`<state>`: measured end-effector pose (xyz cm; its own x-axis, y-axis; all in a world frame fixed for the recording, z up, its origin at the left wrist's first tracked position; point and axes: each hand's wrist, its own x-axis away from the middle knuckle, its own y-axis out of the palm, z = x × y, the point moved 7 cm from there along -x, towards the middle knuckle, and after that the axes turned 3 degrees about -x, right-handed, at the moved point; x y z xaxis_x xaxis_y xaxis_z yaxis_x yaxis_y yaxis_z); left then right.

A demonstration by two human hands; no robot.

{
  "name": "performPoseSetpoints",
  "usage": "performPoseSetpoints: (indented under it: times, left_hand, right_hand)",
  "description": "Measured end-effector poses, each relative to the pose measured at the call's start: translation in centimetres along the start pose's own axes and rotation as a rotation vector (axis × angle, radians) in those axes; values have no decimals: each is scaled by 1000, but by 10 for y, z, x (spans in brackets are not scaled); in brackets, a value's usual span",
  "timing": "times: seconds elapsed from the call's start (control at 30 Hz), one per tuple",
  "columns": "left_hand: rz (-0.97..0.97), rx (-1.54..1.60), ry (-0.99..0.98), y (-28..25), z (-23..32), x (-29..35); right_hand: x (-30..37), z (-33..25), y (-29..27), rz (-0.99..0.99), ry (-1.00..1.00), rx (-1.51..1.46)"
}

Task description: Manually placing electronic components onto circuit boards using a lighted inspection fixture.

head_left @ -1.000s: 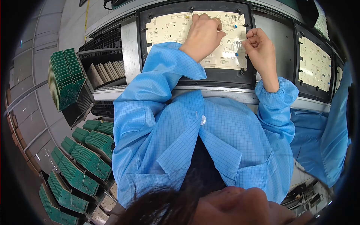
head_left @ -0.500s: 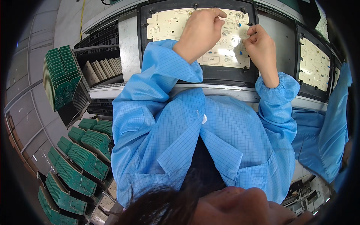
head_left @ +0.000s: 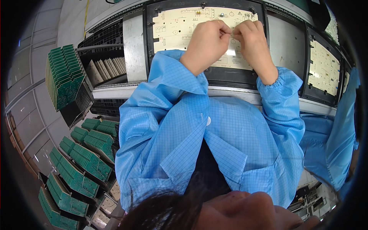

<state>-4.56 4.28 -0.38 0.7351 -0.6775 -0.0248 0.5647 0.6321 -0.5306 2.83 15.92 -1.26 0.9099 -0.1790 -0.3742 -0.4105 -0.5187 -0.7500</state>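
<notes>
A cream circuit board [head_left: 168, 40] lies in a black frame [head_left: 148, 46] in front of me, held at its edges by small black clips. Over the middle of the board, my left hand [head_left: 208, 44] has its thumb and forefinger pinched together. My right hand [head_left: 253, 44] is closed the same way just to the right, and the two sets of fingertips almost meet. Whatever lies between the fingers is too small or hidden to make out. A small dark round component [head_left: 222, 15] stands on the board beyond the hands, and yellow parts [head_left: 198, 13] stand near its far edge.
To the right, another cream board [head_left: 324, 65] sits in its own frame, with a blue sleeve [head_left: 341, 134] of another person nearby. Racks of green circuit boards [head_left: 65, 76] stand at the left, beside a black bin of cream boards [head_left: 107, 71]. A metal rail [head_left: 230, 92] runs along the near edge.
My right hand has moved left and my left hand slightly right and nearer, bringing their fingertips together over the board. The frame and board have shifted slightly to the right in view.
</notes>
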Motion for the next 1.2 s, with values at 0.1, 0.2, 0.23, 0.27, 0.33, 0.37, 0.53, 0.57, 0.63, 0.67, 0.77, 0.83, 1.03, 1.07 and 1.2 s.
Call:
performPoseSetpoints:
  times: [0.1,0.2,0.23,0.27,0.33,0.37,0.53,0.57,0.63,0.67,0.77,0.83,1.03,1.07,1.2]
  left_hand:
    - [-8,-37,49,20,6,0]
    - [-29,-64,89,35,10,-5]
    - [-50,-82,108,40,11,-6]
    - [-76,-99,128,46,13,-7]
    - [-102,-98,115,53,13,-9]
    - [-119,-92,99,57,13,-9]
    - [-130,-140,132,61,15,-10]
    - [-130,-146,128,61,15,-10]
    - [-147,-193,140,63,18,-11]
    - [-159,-236,150,66,19,-10]
    - [-139,-429,253,74,27,-6]
    - [-147,-403,242,74,29,-7]
    - [-24,-371,230,17,13,-29]
    - [-14,-428,216,10,8,-32]
    - [-174,-427,147,20,2,-26]
  right_hand:
    - [5,19,-32,92,182,-87]
    - [24,50,-57,257,379,-215]
    - [31,59,-64,338,409,-293]
    - [37,64,-66,344,416,-293]
    - [50,74,-64,320,490,-285]
    - [54,75,-64,325,496,-286]
    - [64,81,-64,367,562,-352]
    - [63,80,-65,370,565,-356]
    - [62,79,-65,376,566,-389]
    - [62,78,-65,378,567,-391]
    - [62,79,-60,335,572,-441]
    - [63,81,-57,339,562,-494]
    - [60,61,-42,137,714,-578]
    - [60,61,-42,137,715,-576]
    - [58,61,-41,101,686,-405]
